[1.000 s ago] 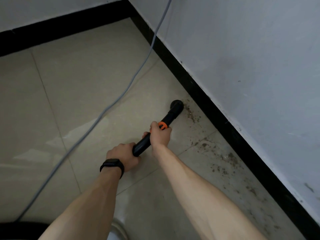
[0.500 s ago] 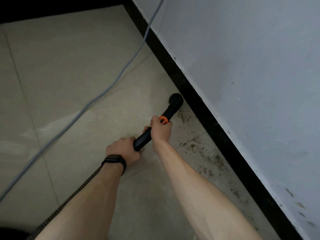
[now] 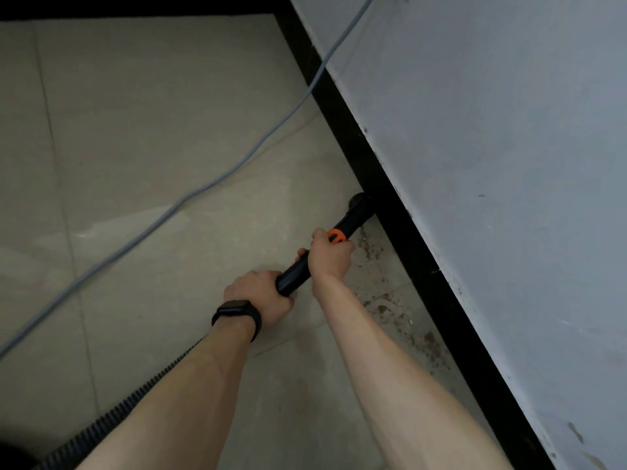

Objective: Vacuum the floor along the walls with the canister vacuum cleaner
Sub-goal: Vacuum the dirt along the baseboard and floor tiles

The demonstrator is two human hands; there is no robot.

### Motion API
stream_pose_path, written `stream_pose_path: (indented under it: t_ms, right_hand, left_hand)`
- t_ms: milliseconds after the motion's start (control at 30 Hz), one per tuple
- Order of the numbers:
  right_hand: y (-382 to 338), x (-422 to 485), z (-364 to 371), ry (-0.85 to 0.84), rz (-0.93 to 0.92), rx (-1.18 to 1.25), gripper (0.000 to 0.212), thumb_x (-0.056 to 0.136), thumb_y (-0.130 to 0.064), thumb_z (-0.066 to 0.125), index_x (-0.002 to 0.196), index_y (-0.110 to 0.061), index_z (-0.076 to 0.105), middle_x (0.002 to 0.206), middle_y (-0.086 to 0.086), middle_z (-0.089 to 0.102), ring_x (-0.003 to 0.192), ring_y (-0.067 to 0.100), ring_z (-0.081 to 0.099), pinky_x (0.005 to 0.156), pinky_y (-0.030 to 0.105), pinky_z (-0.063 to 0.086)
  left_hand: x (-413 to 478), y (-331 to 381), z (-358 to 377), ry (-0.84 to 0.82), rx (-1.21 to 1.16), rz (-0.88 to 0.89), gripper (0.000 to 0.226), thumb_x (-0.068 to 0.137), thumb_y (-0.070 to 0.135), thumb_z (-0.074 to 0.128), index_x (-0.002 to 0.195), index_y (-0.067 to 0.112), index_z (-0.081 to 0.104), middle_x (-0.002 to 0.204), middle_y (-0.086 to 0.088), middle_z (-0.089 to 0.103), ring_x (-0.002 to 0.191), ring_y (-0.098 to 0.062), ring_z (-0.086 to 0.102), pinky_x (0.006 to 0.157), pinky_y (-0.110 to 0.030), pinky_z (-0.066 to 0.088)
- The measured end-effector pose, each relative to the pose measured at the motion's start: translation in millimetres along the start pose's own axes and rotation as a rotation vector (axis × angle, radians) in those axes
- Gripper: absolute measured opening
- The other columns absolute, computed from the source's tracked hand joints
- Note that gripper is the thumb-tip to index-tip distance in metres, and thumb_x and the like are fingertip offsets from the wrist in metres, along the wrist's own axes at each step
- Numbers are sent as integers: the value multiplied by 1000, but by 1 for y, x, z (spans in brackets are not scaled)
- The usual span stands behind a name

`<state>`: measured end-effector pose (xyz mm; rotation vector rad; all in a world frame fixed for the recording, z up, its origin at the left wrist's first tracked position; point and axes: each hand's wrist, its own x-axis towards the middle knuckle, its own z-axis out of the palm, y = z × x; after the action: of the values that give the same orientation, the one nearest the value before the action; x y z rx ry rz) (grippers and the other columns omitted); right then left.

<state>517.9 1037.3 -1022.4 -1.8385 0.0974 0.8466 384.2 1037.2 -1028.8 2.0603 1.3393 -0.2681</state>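
The canister vacuum cleaner's black wand point(image 3: 294, 271) lies low over the tiled floor point(image 3: 152, 147), its round nozzle point(image 3: 359, 205) pushed up against the foot of the black skirting board point(image 3: 407, 239) that runs under a pale grey wall point(image 3: 492, 164). The person's right hand point(image 3: 330, 257) grips the wand just behind its orange collar point(image 3: 336, 236), fingers curled tight round the tube. The left hand point(image 3: 259, 293), above a dark wristband point(image 3: 237, 315), wraps the wand's rear end in the same closed grasp, where the ribbed hose point(image 3: 118, 412) trails back under the forearm toward the lower left corner. The canister itself cannot be made out with certainty. A grey power cable point(image 3: 203, 191) hangs down from the wall and crosses the tiles well clear of the nozzle. Brown specks and smears of dirt point(image 3: 383, 307) are scattered along the skirting on the near side of the nozzle, between it and the person, while the strip beyond it toward the far corner looks largely free of debris. On this evidence the job appears to be under way but far from finished: the soiled stretch of this wall's edge is yet to be covered, and no other wall's floor line can be judged from here.
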Motion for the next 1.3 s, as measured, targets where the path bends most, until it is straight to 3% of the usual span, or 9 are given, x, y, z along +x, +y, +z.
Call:
stream_pose_path:
  t_ms: [133,267,433,567,700,933,1067,1300]
  right_hand:
    - [-8,4,6,-52,-21,-64,36,93,-21,62,119,-15,38,100,10,64,45,10,67,55,36,63]
    - [-24,11,19,-184,-60,-139,43,93,-20,65,118,-14,30,108,10,63,50,10,70,53,28,58]
    - [-37,15,30,-262,-27,-218,48,95,-20,64,122,-14,25,96,7,62,57,15,71,65,34,63]
    - [-31,12,26,-170,-66,-249,39,97,-23,58,118,-16,26,92,4,60,50,10,67,50,25,56]
    - [-24,-1,14,-100,-72,-246,34,99,-25,54,117,-16,27,88,-1,55,55,13,68,43,19,48]
    - [-11,-16,-13,-76,-40,-312,36,100,-29,52,117,-17,22,84,-1,56,59,15,71,48,21,52]
    - [-6,-20,-20,-74,-9,-288,36,100,-28,53,115,-17,23,86,2,56,72,25,76,76,43,65]
    - [6,-29,-32,-71,28,-142,36,100,-27,54,118,-20,23,105,7,62,60,17,71,70,38,65]
  left_hand:
    - [9,-4,-1,-63,-139,-54,18,61,51,58,74,39,54,66,12,57,56,-10,54,47,-22,32]
    - [28,-7,-16,-162,-309,-145,34,44,47,66,73,31,61,69,5,64,59,-15,61,48,-21,39]
    - [37,-10,-26,-260,-420,-212,42,37,39,70,74,20,68,73,-4,70,64,-22,67,49,-22,46]
    - [34,-5,-21,-270,-401,-193,37,45,36,72,78,21,66,78,-4,68,68,-21,65,53,-24,49]
    - [24,-5,-16,-294,-321,-134,25,60,34,76,79,25,62,79,-1,65,69,-17,63,51,-21,45]
    - [6,5,-16,-418,-253,-140,31,47,32,76,75,22,68,76,-1,69,69,-18,66,52,-21,46]
    - [1,7,-12,-437,-207,-124,36,41,34,73,75,22,68,75,-1,69,68,-17,66,49,-20,44]
    - [0,-1,-9,-443,-107,-58,35,46,37,71,78,24,68,78,1,69,70,-15,65,52,-19,45]
